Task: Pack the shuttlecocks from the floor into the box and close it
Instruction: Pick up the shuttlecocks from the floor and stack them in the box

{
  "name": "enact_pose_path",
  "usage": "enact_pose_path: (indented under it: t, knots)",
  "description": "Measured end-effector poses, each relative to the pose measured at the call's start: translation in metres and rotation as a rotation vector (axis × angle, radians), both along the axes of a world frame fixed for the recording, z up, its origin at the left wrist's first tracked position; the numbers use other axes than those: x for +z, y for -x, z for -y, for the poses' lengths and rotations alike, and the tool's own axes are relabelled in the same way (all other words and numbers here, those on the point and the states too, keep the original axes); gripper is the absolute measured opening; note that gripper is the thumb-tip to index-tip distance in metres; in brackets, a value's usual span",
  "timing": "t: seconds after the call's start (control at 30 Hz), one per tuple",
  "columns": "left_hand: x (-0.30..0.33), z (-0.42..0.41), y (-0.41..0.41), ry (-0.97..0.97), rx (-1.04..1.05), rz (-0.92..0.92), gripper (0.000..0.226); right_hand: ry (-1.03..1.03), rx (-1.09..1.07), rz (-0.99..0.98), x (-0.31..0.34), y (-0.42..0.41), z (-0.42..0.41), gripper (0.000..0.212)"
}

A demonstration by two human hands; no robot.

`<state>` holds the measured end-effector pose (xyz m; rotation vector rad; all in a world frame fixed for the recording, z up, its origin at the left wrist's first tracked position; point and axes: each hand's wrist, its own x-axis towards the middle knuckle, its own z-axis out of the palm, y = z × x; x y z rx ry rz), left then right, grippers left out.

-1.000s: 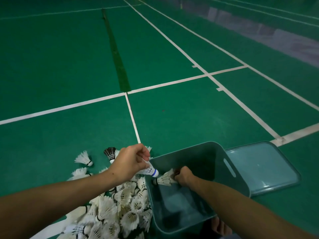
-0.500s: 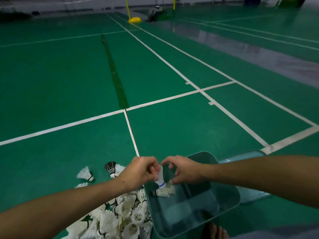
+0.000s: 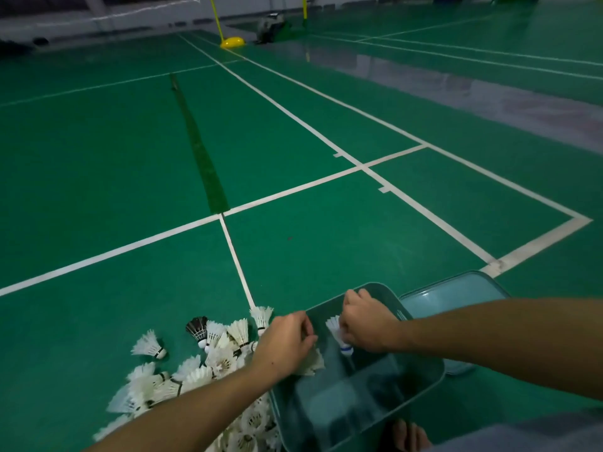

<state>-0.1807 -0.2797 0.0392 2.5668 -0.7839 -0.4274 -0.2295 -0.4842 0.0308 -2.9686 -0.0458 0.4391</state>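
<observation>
Right hand (image 3: pixel 367 324) grips shuttlecock (image 3: pixel 339 334) over box (image 3: pixel 424 383); left hand (image 3: pixel 287 344) w/ another.

One head-worn wide-angle view looks forward and down, close over the hands, far across the court floor (image 3: pixel 293 125).

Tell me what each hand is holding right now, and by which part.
The right hand pinches a shuttlecock partway down, cork pointing down over the box. The left hand grips another shuttlecock's feather skirt.
</observation>
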Motion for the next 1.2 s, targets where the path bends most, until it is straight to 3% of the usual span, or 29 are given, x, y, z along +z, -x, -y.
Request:
enact_pose_path:
  t: [0.13, 0.23, 0.4, 0.53, 0.63, 0.73, 0.8, 0.9, 1.03, 1.2]
  knots:
    - [-0.047, 0.016, 0.001, -0.125, 0.157, -0.317, 0.041, -0.116, -0.187, -0.194, -0.026, -0.021, 0.008, 0.017]
    - [-0.071, 0.023, 0.003, -0.142, 0.239, -0.434, 0.049, -0.266, -0.357, -0.223, -0.061, -0.034, -0.001, 0.010]
    - [-0.105, 0.029, 0.002, -0.141, 0.338, -0.497, 0.047, -0.352, -0.516, -0.225, -0.111, -0.031, -0.017, 0.018]
    - [-0.123, 0.029, 0.005, -0.099, 0.384, -0.484, 0.040, -0.419, -0.583, -0.237, -0.135, -0.027, -0.021, 0.011]
    - [-0.127, 0.026, 0.004, -0.052, 0.400, -0.488, 0.029, -0.481, -0.628, -0.258, -0.145, -0.027, -0.025, 0.021]
    - [-0.128, 0.024, 0.002, -0.028, 0.402, -0.490, 0.030, -0.550, -0.639, -0.283, -0.149, -0.027, -0.033, 0.005]
    - [-0.126, 0.022, 0.001, -0.012, 0.400, -0.515, 0.034, -0.590, -0.642, -0.294, -0.152, -0.027, -0.035, 0.016]
    - [-0.114, 0.018, -0.001, 0.018, 0.351, -0.570, 0.040, -0.619, -0.634, -0.300, -0.141, -0.023, -0.031, 0.006]
    - [-0.083, 0.003, -0.008, 0.107, 0.213, -0.599, 0.049, -0.571, -0.616, -0.267, -0.116, -0.014, -0.020, 0.012]
    - [-0.028, -0.027, -0.017, 0.288, 0.110, -0.437, 0.013, -0.427, -0.375, -0.126, -0.070, -0.013, -0.029, 0.012]
